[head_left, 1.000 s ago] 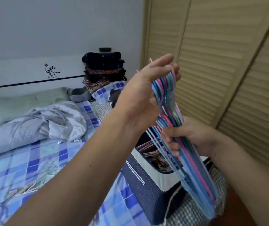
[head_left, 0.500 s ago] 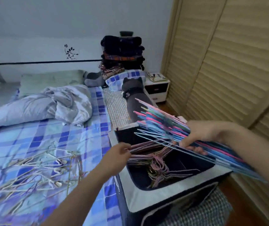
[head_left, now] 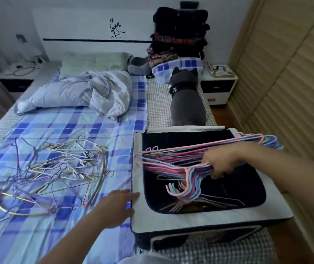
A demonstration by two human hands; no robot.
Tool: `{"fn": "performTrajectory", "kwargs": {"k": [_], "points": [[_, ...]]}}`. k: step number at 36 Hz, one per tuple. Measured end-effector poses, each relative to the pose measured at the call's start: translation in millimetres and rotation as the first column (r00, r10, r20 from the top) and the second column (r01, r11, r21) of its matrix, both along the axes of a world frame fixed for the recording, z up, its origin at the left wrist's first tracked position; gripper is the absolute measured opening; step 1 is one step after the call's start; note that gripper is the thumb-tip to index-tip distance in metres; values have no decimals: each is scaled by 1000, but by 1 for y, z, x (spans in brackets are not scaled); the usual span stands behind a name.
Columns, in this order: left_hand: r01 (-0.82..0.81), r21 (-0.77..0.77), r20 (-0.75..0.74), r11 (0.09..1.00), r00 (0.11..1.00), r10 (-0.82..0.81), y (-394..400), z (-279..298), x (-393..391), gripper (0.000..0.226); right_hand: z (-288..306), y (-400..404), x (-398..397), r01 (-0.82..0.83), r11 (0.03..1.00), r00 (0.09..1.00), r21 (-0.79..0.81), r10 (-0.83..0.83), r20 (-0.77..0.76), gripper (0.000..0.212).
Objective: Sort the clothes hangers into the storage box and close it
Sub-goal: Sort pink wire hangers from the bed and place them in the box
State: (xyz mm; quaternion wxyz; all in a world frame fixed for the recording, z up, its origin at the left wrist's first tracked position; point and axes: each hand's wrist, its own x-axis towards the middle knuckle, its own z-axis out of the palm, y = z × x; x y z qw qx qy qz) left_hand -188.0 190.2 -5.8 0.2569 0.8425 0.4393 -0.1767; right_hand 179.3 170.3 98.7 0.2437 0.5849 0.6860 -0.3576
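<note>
My right hand [head_left: 221, 162] grips a bundle [head_left: 173, 161] of pink and blue hangers, fingers curled around the necks, holding it flat across the open box [head_left: 200, 219], which sits on the bed at about 4 o'clock in my view. The hooks dangle down into the dark opening, where a few hangers already lie. My left hand [head_left: 118, 205] rests on the sheet at 7 o'clock, fingers relaxed and spread, fingertips touching the box's left rim. A tangled pile [head_left: 53, 168] of metal hangers is well apart at 9 o'clock, still unsorted. The risk I judge greatest: the bundle looks wider than the opening, its far end jutting past the rim at 2 o'clock, so lowering it flat could jam it on the edge. The hooks could also snag the hangers below, or the bundle could fan apart if my grip loosens, which would later hinder closing.
</note>
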Motion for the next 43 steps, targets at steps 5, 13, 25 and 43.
{"fn": "performTrajectory", "kwargs": {"k": [5, 13, 25, 43], "points": [[-197, 44, 207, 979, 961, 184, -4, -7, 6, 75, 25, 14, 30, 163, 984, 953, -78, -177, -245, 11], [-169, 505, 541, 847, 826, -157, 20, 43, 104, 115, 63, 4, 47, 129, 872, 659, -473, -432, -616, 24], [-52, 756, 474, 652, 731, -491, 62, 151, 169, 50, 116, -9, 74, 56, 942, 539, -332, -308, -784, 34], [-131, 457, 450, 880, 887, -101, 85, 136, 124, 13, 98, 25, 27, 279, 954, 731, 110, -136, -669, 67]]}}
